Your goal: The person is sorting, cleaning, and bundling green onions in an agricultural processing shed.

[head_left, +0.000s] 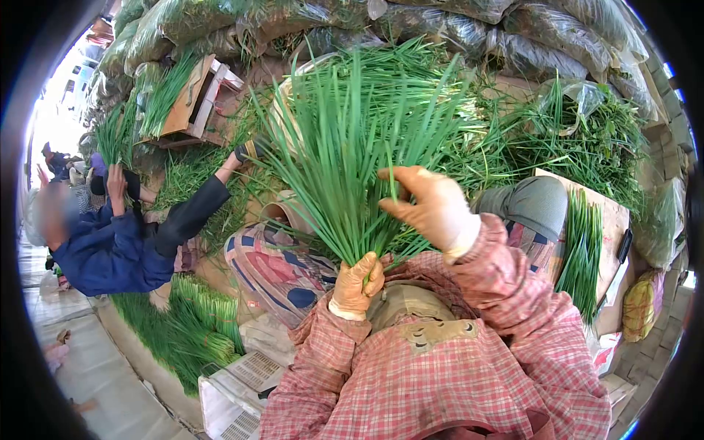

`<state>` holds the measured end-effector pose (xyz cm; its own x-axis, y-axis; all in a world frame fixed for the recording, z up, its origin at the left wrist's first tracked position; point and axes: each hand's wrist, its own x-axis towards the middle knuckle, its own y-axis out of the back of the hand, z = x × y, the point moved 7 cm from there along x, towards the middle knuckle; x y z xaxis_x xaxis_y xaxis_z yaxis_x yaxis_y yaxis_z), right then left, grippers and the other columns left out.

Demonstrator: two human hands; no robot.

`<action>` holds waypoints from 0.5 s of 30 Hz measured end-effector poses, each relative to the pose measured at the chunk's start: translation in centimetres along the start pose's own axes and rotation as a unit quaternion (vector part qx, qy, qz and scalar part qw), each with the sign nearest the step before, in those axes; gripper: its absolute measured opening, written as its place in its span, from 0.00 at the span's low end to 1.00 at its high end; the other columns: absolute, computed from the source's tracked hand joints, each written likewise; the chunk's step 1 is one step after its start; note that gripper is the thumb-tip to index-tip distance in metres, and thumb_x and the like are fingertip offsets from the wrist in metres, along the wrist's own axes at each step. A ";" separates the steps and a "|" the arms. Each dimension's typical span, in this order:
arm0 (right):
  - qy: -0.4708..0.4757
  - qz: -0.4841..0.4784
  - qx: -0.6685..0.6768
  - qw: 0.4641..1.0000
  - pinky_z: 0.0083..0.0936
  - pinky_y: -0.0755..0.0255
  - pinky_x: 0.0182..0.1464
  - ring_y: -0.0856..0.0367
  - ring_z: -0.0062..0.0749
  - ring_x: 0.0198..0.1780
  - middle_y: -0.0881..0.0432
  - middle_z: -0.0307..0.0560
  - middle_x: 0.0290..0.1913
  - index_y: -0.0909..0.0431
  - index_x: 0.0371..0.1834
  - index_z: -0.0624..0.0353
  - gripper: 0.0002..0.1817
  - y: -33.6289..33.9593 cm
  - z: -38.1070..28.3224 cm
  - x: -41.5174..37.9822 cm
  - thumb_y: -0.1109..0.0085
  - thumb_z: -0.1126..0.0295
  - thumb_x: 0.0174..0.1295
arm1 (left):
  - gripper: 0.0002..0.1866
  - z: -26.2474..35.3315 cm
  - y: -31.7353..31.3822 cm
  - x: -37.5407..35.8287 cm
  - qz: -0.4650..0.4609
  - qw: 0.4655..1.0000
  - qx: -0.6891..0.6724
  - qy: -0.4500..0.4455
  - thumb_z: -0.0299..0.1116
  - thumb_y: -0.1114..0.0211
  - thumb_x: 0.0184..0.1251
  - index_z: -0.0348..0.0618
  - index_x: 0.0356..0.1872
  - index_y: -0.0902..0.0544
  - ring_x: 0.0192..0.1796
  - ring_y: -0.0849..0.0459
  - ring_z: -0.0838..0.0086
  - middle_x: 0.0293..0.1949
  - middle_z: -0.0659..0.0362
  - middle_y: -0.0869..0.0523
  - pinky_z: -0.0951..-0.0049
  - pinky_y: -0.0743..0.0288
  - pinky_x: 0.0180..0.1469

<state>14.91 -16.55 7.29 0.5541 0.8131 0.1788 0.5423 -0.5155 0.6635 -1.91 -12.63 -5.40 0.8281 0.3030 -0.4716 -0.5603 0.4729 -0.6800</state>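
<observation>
Gloved, my left hand [356,287] is closed round the lower ends of a bunch of long green leafy stalks [341,161], which fan upward and away from me. My right hand [425,205], in a pale glove, is raised at the right side of the bunch. Its thumb and forefinger are curled with a gap between them, and a thin green leaf passes close to the fingertips. Behind the bunch lies a large heap of the same stalks [411,81].
Stuffed plastic sacks [543,44] line the back. A co-worker in dark blue [117,253] sits at left beside a wooden box [183,110]. Tied bundles [198,315] lie lower left. At right, a board [612,220] bears stalks and a black-handled knife [625,246].
</observation>
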 end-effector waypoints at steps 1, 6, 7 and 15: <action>-0.034 -0.011 0.005 0.999 0.28 0.28 0.33 0.22 0.36 0.29 0.22 0.47 0.27 0.24 0.48 0.55 0.21 -1.0 0.0 0.4 0.35 0.64 0.49 | 0.12 0.0 0.2 -0.2 0.007 1.000 0.002 -0.004 0.39 0.36 0.60 0.44 0.36 0.25 0.11 0.38 0.82 0.15 0.65 0.29 0.82 0.48 0.13; -0.064 -0.008 0.038 0.997 0.28 0.30 0.29 0.24 0.36 0.24 0.25 0.47 0.21 0.23 0.40 0.58 0.16 -4.3 0.4 0.8 0.36 0.64 0.49 | 0.12 0.7 0.2 -0.7 0.045 0.998 0.044 -0.017 0.38 0.35 0.58 0.42 0.35 0.25 0.11 0.38 0.82 0.15 0.64 0.28 0.82 0.47 0.13; -0.082 -0.014 0.079 0.993 0.28 0.30 0.29 0.24 0.35 0.24 0.25 0.47 0.20 0.23 0.38 0.59 0.14 -5.0 0.9 0.6 0.37 0.65 0.49 | 0.13 0.7 0.2 -0.7 0.056 0.997 0.046 -0.014 0.39 0.35 0.58 0.41 0.35 0.25 0.11 0.38 0.82 0.14 0.64 0.29 0.82 0.48 0.13; 0.022 0.113 0.037 0.993 0.27 0.35 0.32 0.28 0.31 0.26 0.27 0.40 0.22 0.21 0.32 0.54 0.07 -2.2 0.3 -1.0 0.38 0.72 0.48 | 0.17 0.2 0.4 -0.1 -0.026 1.000 -0.005 0.011 0.44 0.37 0.59 0.37 0.35 0.25 0.13 0.40 0.82 0.10 0.66 0.34 0.82 0.49 0.16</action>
<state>13.33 -16.31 5.40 0.6394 0.6844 0.3504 0.4533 -0.7036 0.5472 -2.21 -12.29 -5.50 0.8556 0.2594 -0.4479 -0.5167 0.4788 -0.7098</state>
